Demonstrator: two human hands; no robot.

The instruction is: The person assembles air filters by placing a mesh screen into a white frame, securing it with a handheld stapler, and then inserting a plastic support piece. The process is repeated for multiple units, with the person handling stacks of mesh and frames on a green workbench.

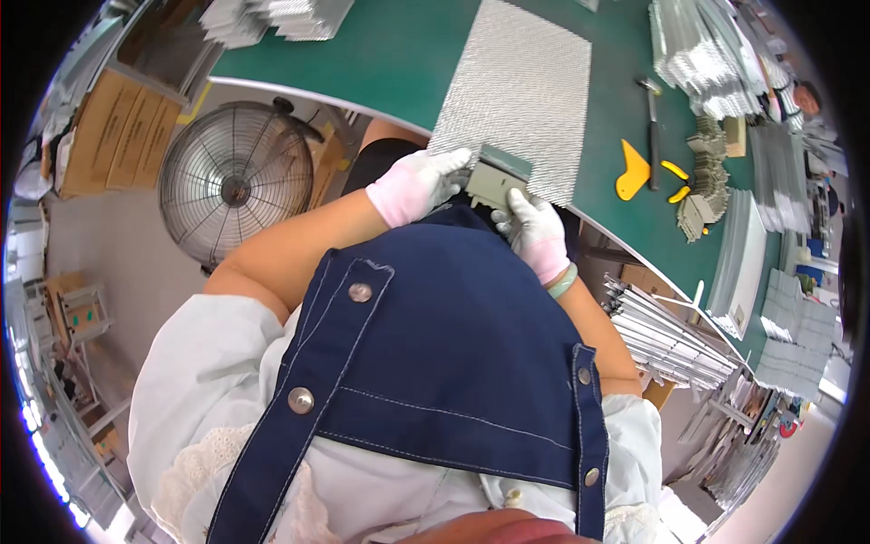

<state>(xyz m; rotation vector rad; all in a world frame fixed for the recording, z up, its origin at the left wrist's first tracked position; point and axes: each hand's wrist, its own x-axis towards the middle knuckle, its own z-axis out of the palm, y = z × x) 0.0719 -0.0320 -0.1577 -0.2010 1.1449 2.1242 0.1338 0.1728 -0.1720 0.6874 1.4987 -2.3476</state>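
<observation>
Block (pixel 492 184), grey-green, near ribbed sheet (pixel 521 82)

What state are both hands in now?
Left hand: at the grey part, grip cannot be told.
Right hand: holding the grey part, thumb on it.

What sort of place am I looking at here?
Probably a small workshop or factory assembly area: a green-topped workbench carries a hammer and stacks of silvery parts, and a large caged fan stands nearby.
</observation>
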